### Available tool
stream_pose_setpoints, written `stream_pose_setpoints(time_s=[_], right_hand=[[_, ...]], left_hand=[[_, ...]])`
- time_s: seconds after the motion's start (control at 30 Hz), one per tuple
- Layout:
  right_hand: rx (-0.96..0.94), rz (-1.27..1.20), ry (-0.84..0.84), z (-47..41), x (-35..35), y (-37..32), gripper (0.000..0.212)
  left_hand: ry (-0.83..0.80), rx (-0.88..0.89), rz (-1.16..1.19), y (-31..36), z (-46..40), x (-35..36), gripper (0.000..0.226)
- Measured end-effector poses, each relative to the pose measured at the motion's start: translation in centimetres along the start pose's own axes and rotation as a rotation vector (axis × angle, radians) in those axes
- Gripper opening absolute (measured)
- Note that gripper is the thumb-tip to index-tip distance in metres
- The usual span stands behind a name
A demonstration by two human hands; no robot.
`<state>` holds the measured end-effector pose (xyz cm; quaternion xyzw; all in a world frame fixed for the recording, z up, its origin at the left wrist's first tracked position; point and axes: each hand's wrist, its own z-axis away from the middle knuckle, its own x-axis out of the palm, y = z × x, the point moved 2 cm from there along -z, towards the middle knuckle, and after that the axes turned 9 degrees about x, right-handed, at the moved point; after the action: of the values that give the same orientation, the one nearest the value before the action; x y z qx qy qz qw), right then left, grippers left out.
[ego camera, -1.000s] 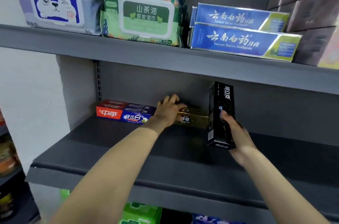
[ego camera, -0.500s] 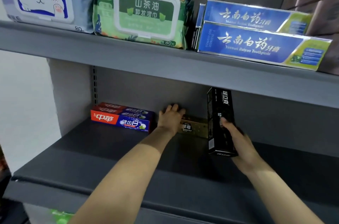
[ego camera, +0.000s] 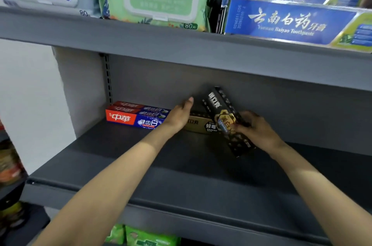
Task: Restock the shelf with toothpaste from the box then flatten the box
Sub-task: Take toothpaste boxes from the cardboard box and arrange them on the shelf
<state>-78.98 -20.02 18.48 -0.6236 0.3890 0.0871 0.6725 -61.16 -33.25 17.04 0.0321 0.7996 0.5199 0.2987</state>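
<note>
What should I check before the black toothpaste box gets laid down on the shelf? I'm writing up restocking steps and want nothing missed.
1. Grip: the right hand holds the black toothpaste box with fingers curled round it: ok.
2. Orientation: the box is tilted, not flat: not ok yet.
3. Landing spot: whether the room right of the gold toothpaste box is enough is hidden by the black box and hand: cannot tell.
4. Neighbour steadied: the left hand rests with straight fingers on the gold box: ok.
5. Row alignment: the red and blue toothpaste boxes lie at the back of the middle shelf: ok.
</note>
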Motion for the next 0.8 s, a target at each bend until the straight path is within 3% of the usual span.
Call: stream_pose_setpoints(time_s=[0.1,0.17,0.37,0.8], right_hand=[[-0.051,0.296,-0.052,-1.0,-0.3,-0.5,0.051],[-0.089,0.446,-0.036,-1.5,-0.1,-0.6,0.055],[-0.150,0.694,-0.062,-2.7,1.8,-1.6,0.053],[-0.160,0.588,0.044,-4.0,4.8,0.8,0.048]], left_hand=[[0.027,-0.076,0.115,0.1,0.1,-0.1,0.067],[0.010,-0.104,0.161,-0.1,0.1,-0.2,0.068],[-0.085,-0.016,-0.096,-0.7,-0.1,-0.4,0.042],[-0.174,0.100,-0.384,-1.3,0.2,0.2,0.039]])
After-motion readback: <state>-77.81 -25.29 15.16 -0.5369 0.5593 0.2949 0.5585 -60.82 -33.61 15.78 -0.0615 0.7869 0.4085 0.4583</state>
